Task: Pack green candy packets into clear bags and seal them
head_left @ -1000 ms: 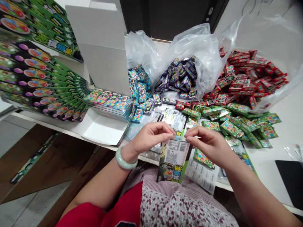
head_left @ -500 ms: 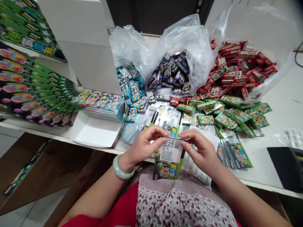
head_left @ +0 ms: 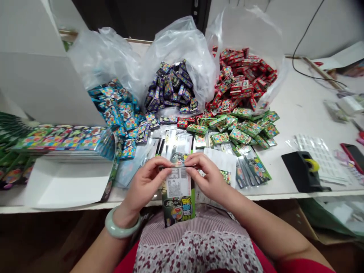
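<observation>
Between both hands hangs a printed candy bag (head_left: 178, 206), dark with a green edge and a pale label, over my lap at the table's front edge. My left hand (head_left: 150, 180) pinches its top left corner between thumb and fingers. The top right corner is pinched the same way by my right hand (head_left: 206, 174). Just behind the bag, more printed bags (head_left: 179, 142) lie on the table. Small green candy boxes (head_left: 241, 135) are spread beyond my right hand, and blue candy boxes (head_left: 125, 113) lie beyond my left.
Purple boxes (head_left: 170, 85) and red boxes (head_left: 241, 76) spill from clear plastic bags along the back. An open white display carton (head_left: 68, 182) holding filled packs stands at left. A black tape dispenser (head_left: 298, 172) sits at right, near label sheets (head_left: 318, 151) and a phone (head_left: 352, 155).
The view has turned to the right, so the tape dispenser and phone now show more. Both hands keep their pinch on the bag's top edge.
</observation>
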`<control>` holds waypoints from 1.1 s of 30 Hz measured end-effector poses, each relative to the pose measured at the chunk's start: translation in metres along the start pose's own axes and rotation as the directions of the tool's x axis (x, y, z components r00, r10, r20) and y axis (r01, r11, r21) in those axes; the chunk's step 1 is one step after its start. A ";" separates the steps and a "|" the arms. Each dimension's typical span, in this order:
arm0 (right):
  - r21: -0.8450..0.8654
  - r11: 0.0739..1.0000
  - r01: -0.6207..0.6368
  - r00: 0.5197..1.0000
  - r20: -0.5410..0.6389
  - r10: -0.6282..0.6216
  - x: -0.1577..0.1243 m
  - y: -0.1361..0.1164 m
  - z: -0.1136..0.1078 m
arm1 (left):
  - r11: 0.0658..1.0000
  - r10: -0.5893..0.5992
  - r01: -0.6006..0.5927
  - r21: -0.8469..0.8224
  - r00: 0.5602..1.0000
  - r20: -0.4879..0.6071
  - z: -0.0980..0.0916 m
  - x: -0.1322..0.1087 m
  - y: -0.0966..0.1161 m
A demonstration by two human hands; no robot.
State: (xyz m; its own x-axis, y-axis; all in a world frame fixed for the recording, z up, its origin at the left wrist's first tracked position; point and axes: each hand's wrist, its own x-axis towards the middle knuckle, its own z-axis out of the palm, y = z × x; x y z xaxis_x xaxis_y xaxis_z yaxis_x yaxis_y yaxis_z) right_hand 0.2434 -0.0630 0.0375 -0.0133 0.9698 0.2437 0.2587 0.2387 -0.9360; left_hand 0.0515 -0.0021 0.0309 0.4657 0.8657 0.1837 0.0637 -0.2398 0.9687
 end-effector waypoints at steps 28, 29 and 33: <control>-0.403 0.843 -0.356 0.927 -0.262 0.266 -0.022 0.099 -0.079 | 1.000 0.023 -0.024 -0.011 0.997 -0.080 0.002 0.006 -0.004; -0.303 0.877 -0.373 0.915 -0.279 0.292 -0.022 0.101 -0.083 | 0.999 0.031 -0.032 -0.014 0.997 -0.074 0.004 0.005 -0.003; -0.058 0.906 -0.418 0.881 -0.268 0.390 -0.011 0.088 -0.100 | 0.999 0.039 -0.039 0.007 0.998 -0.049 0.010 0.002 -0.002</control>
State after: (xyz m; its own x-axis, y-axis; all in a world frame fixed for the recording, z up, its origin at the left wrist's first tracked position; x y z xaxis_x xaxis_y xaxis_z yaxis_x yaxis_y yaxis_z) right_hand 0.3630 -0.0578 -0.0218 0.3477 0.9340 -0.0820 0.2960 -0.1923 -0.9356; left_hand 0.0609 -0.0045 0.0272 0.4237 0.8763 0.2292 0.0515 -0.2759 0.9598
